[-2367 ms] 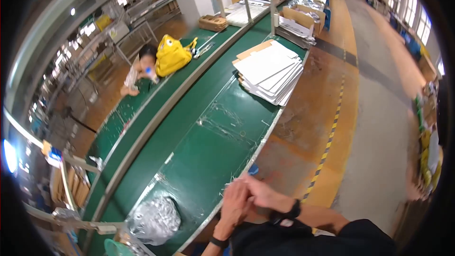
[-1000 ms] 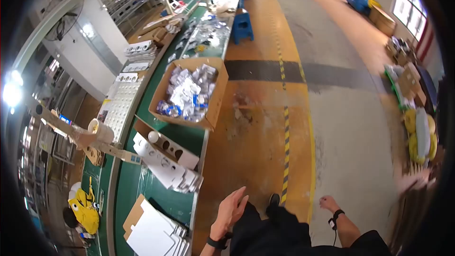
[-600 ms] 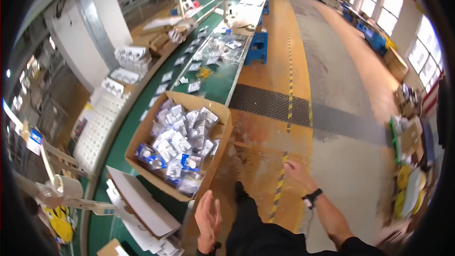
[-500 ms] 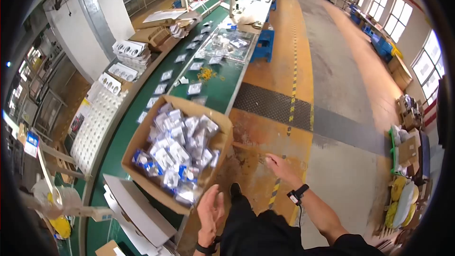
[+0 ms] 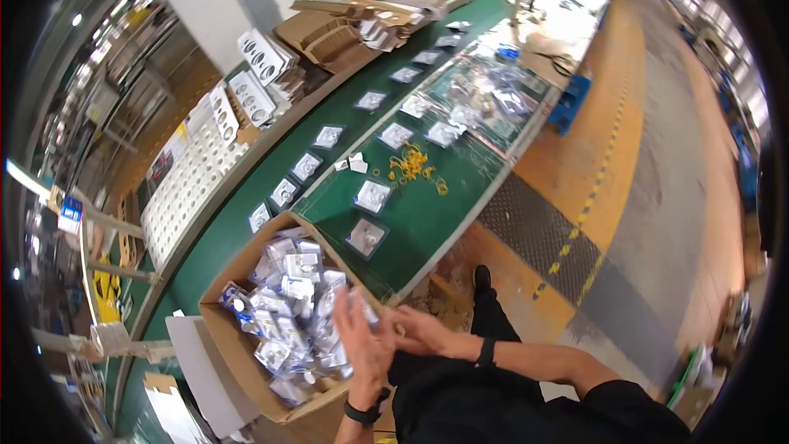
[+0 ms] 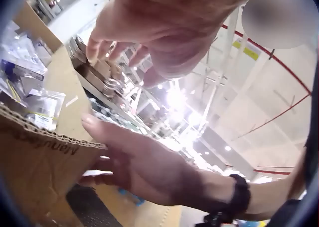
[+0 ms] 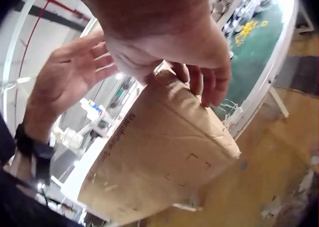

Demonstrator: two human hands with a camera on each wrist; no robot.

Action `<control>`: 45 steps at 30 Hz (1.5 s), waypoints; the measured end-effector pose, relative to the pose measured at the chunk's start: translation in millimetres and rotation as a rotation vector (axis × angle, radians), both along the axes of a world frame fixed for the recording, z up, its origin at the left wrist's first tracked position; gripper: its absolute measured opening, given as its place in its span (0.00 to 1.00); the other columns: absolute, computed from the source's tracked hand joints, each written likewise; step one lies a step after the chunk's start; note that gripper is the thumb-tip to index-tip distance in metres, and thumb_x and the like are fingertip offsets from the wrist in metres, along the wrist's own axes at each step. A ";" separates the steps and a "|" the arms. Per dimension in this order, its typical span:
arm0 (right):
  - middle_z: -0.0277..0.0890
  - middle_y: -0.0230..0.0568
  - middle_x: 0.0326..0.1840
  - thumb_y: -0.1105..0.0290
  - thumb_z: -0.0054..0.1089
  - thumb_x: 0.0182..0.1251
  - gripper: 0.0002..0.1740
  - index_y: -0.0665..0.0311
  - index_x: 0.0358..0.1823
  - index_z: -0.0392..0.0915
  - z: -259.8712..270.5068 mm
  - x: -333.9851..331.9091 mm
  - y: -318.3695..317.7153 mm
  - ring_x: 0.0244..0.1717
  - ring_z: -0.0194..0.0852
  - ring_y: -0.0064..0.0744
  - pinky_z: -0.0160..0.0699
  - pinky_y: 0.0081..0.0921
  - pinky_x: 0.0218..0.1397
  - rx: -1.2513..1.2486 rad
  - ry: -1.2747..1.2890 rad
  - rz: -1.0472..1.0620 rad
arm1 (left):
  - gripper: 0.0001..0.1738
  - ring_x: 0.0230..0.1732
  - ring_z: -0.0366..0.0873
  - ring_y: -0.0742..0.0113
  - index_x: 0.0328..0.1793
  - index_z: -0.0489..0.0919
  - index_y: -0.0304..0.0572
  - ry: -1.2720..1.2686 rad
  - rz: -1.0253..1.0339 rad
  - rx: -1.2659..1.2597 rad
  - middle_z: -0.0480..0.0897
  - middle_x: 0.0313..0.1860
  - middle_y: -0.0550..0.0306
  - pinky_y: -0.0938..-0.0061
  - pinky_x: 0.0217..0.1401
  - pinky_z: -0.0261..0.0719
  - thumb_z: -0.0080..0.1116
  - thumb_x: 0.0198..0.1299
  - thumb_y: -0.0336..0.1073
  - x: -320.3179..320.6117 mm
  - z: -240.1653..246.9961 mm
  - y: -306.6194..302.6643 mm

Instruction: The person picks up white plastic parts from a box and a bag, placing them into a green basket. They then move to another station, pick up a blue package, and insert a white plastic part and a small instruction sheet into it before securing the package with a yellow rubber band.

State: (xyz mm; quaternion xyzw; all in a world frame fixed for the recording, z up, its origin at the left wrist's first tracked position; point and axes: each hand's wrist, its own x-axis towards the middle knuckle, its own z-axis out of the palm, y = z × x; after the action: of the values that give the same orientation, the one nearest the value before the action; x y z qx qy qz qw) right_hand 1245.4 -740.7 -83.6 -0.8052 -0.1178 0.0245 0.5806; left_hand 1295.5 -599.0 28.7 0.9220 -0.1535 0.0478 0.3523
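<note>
An open cardboard box full of small clear packets sits on the green work surface, close to the body. My right hand is at its near right corner; in the left wrist view the thumb of that right hand lies over the rim of the box, fingers outside. The right wrist view shows the right hand with bent fingers over the corner of the box. My left hand is raised by the box's right side, fingers spread and holding nothing, as the left hand also shows.
Single packets and yellow bands lie on the green surface beyond the box. A perforated white board and stacked cardboard stand along the left. A white folded carton is beside the box; a blue stool stands right.
The view has turned, with the bench swinging toward the right. My right hand has come from over the floor to the box's corner. The left hand has moved up beside the box.
</note>
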 end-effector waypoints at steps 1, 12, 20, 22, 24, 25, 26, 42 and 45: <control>0.73 0.53 0.48 0.51 0.62 0.74 0.34 0.60 0.74 0.66 37.3 8.7 -19.6 0.43 0.79 0.52 0.81 0.48 0.49 -0.034 0.119 0.101 | 0.42 0.81 0.55 0.28 0.79 0.65 0.30 0.018 0.128 0.061 0.57 0.81 0.26 0.43 0.82 0.57 0.69 0.64 0.39 8.4 -7.3 -12.7; 0.76 0.59 0.59 0.53 0.62 0.71 0.33 0.71 0.68 0.71 -11.8 106.8 -121.9 0.55 0.79 0.61 0.81 0.46 0.57 -0.237 0.192 0.458 | 0.37 0.85 0.42 0.25 0.80 0.66 0.36 0.187 0.646 0.077 0.56 0.84 0.33 0.35 0.84 0.44 0.53 0.61 0.25 -5.2 -81.9 -25.8; 0.66 0.57 0.73 0.56 0.79 0.54 0.50 0.66 0.76 0.64 -5.0 210.1 -73.7 0.73 0.62 0.63 0.62 0.54 0.76 -0.729 -0.372 0.423 | 0.39 0.79 0.55 0.21 0.78 0.69 0.39 0.126 0.705 0.290 0.64 0.79 0.29 0.34 0.78 0.56 0.58 0.56 0.28 5.8 -93.6 18.9; 0.68 0.56 0.71 0.57 0.81 0.51 0.53 0.68 0.76 0.63 -20.1 224.9 -63.1 0.71 0.63 0.60 0.62 0.53 0.75 -0.921 -0.415 0.515 | 0.37 0.79 0.55 0.21 0.77 0.69 0.37 0.131 0.751 0.303 0.65 0.78 0.30 0.35 0.79 0.56 0.60 0.59 0.31 14.0 -80.2 14.7; 0.72 0.51 0.67 0.63 0.76 0.57 0.43 0.65 0.74 0.67 -60.8 236.4 -63.6 0.69 0.67 0.55 0.71 0.48 0.68 -0.970 -0.368 0.540 | 0.34 0.80 0.53 0.21 0.76 0.71 0.35 0.104 0.783 0.285 0.67 0.77 0.31 0.36 0.80 0.55 0.63 0.63 0.35 19.8 -71.1 3.4; 0.74 0.50 0.65 0.65 0.73 0.60 0.40 0.64 0.74 0.68 -86.3 239.9 -66.4 0.68 0.70 0.54 0.75 0.46 0.65 -0.977 -0.422 0.525 | 0.33 0.79 0.54 0.22 0.75 0.71 0.35 0.033 0.751 0.202 0.67 0.77 0.31 0.38 0.80 0.57 0.62 0.64 0.35 21.3 -55.2 -5.9; 0.75 0.51 0.63 0.69 0.70 0.62 0.35 0.65 0.71 0.71 -80.7 242.1 -65.9 0.65 0.73 0.54 0.76 0.45 0.64 -0.859 -0.437 0.500 | 0.32 0.79 0.55 0.23 0.75 0.72 0.35 -0.042 0.722 0.122 0.67 0.76 0.31 0.40 0.80 0.59 0.62 0.65 0.35 27.0 -34.3 -13.9; 0.81 0.40 0.56 0.72 0.58 0.78 0.16 0.72 0.62 0.77 103.9 164.8 -121.3 0.52 0.81 0.31 0.84 0.31 0.58 0.661 0.633 0.324 | 0.19 0.54 0.82 0.72 0.63 0.82 0.36 0.478 0.647 -1.759 0.87 0.54 0.60 0.75 0.59 0.79 0.64 0.74 0.41 73.3 -45.3 -124.7; 0.84 0.35 0.53 0.66 0.58 0.80 0.19 0.71 0.63 0.79 133.7 185.1 -163.9 0.51 0.81 0.26 0.81 0.26 0.56 0.247 0.496 0.389 | 0.12 0.46 0.82 0.73 0.53 0.86 0.36 0.267 0.748 -1.716 0.87 0.47 0.59 0.74 0.56 0.81 0.66 0.71 0.36 47.6 8.2 -141.3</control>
State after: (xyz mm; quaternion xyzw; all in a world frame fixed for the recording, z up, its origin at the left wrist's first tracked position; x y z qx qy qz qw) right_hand 1430.5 -904.6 50.2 -0.6606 -0.1265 0.3155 0.6694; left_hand 1343.1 -740.4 36.9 0.3352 0.2814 0.1483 0.8868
